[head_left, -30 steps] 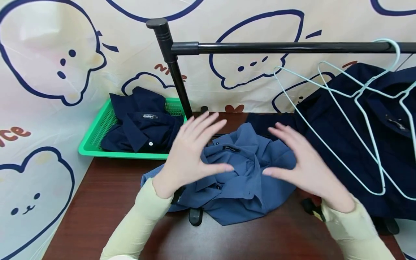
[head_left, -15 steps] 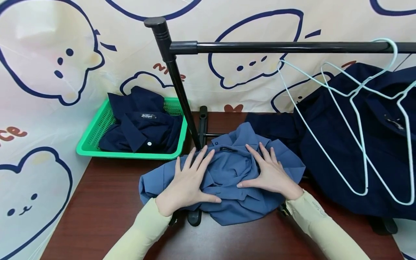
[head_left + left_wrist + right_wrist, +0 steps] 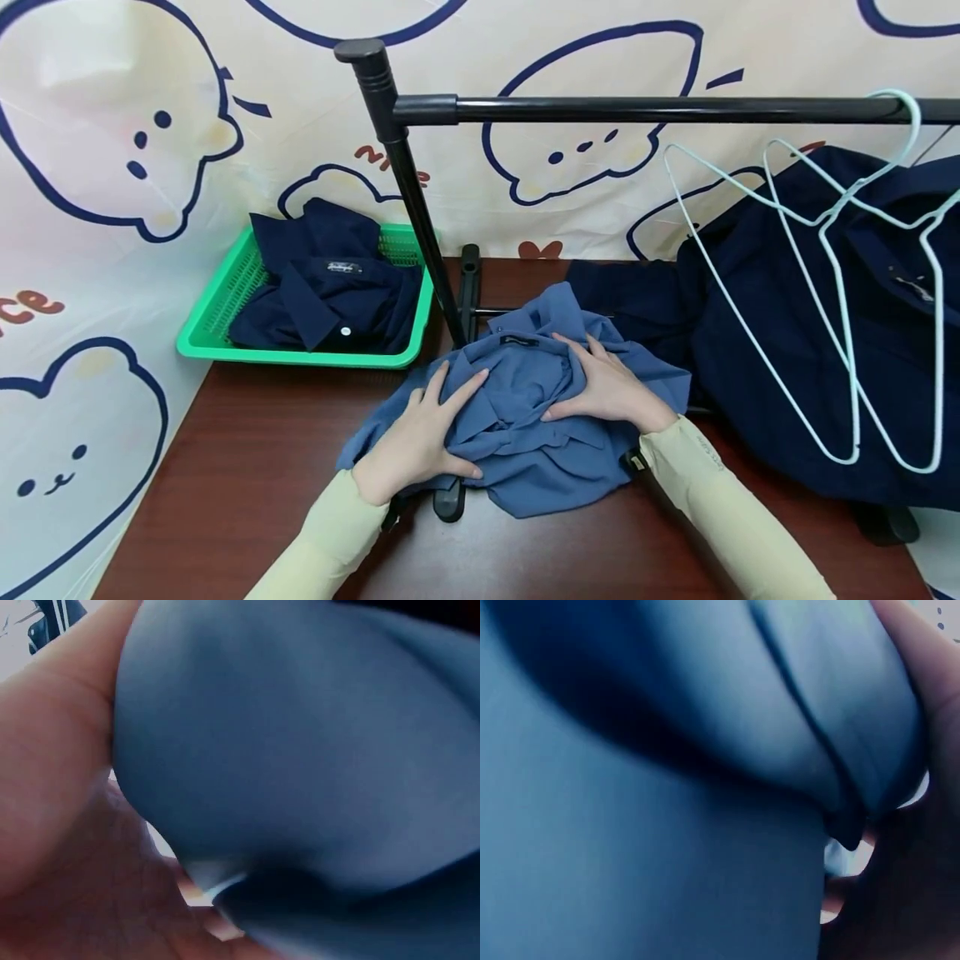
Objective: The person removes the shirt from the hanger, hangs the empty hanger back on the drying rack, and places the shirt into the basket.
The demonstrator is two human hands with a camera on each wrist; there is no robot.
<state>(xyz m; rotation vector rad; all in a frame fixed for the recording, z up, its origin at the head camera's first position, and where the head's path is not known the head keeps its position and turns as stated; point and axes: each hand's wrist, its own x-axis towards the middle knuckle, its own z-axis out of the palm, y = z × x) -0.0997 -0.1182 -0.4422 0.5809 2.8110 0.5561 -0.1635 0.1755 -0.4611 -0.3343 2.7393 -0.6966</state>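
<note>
**Hands gathering a blue shirt on the table**

Both hands have drawn inward since half a second ago, bunching the cloth higher. Left hand [image 3: 420, 442] and right hand [image 3: 611, 390] curl their fingers into the crumpled blue shirt [image 3: 525, 417], which lies on the brown table [image 3: 247, 467] beside the rack's black pole [image 3: 420, 225]. Head view alone shows the green basket [image 3: 202, 333] and pale hangers [image 3: 840, 292]; wrist views show only blurred blue fabric against palm.
</note>
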